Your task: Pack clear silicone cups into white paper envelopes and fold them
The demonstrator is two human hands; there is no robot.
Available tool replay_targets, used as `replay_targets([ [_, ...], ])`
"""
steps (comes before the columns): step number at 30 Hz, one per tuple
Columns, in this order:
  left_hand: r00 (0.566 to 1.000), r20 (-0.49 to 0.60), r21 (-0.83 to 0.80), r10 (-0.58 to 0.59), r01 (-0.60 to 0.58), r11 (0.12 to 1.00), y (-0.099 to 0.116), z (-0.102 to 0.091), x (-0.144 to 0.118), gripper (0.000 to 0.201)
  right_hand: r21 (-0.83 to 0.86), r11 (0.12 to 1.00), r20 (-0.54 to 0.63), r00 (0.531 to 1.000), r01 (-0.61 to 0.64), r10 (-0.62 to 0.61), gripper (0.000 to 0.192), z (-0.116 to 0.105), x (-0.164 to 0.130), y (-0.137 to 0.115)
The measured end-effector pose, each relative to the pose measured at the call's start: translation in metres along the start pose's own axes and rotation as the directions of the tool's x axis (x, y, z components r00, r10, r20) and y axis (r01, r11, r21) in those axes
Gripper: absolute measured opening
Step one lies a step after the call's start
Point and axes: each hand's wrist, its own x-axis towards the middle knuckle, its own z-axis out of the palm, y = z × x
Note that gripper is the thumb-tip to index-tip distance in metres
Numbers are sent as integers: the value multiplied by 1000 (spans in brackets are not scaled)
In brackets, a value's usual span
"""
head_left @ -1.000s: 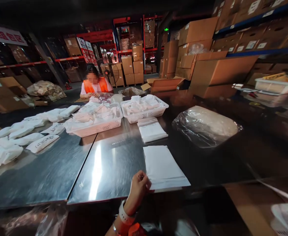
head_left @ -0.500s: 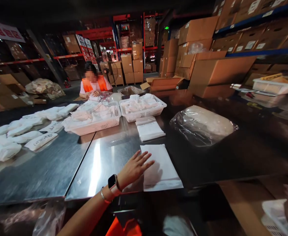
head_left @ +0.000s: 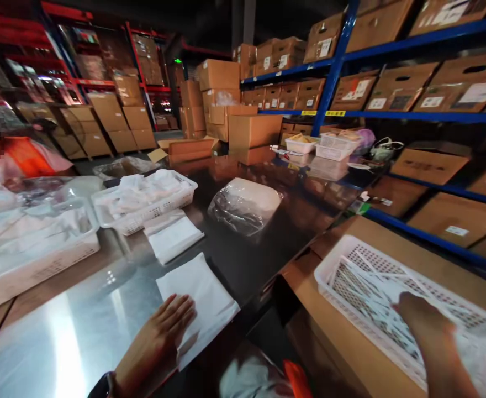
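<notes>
**White bag under the left hand, basket under the right**

The white bag (head_left: 197, 301) lies flat on the steel surface (head_left: 81, 326), its long axis running away from the person and a little to the left. The left hand (head_left: 156, 342) rests on its near corner, fingers (head_left: 180, 309) spread flat, gripping nothing. The right hand (head_left: 423, 320) reaches into the white basket (head_left: 350, 260) on a cardboard box (head_left: 309, 287); I cannot tell whether its fingers are closed.
</notes>
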Motion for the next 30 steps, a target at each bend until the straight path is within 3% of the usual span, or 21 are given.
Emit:
replay_targets([
  [3,998,33,-28,-44,45,999,10,-7,2,36,-78,996,-120,991,52,-61,48,55,17,-28],
  [5,996,39,-68,-75,77,995,17,-10,3,33,-48,963,-63,961,265,-268,38,108,29,-70],
  [6,995,37,-89,-91,94,992,20,-10,3,33,17,916,1,916,401,-401,33,134,34,-95],
  [8,991,40,-130,-125,129,983,23,-9,1,33,129,718,97,712,684,-696,40,176,39,-142],
  [10,985,51,-154,-162,168,974,25,-4,-3,35,188,480,64,477,857,-876,48,202,42,-177],
  [11,982,62,-164,-180,188,968,26,-2,-6,35,194,381,24,384,904,-923,48,210,44,-188],
  [13,972,96,-188,-214,229,955,27,3,-11,36,204,234,-38,247,951,-968,44,218,49,-202],
  [15,958,145,-229,-249,277,933,28,5,-15,38,218,152,-69,171,964,-983,39,220,52,-208],
  [18,937,174,-284,-302,341,896,34,2,-19,38,239,113,-107,142,964,-984,37,222,51,-210],
  [23,887,197,-320,-417,460,828,46,-9,-26,39,305,111,-132,158,946,-979,34,226,44,-200],
  [27,865,257,-396,-431,501,769,50,-16,-31,39,302,95,-113,135,949,-984,34,228,39,-192],
  [30,849,257,-450,-461,527,721,48,-17,-32,40,371,108,-114,161,922,-980,34,230,38,-194],
])
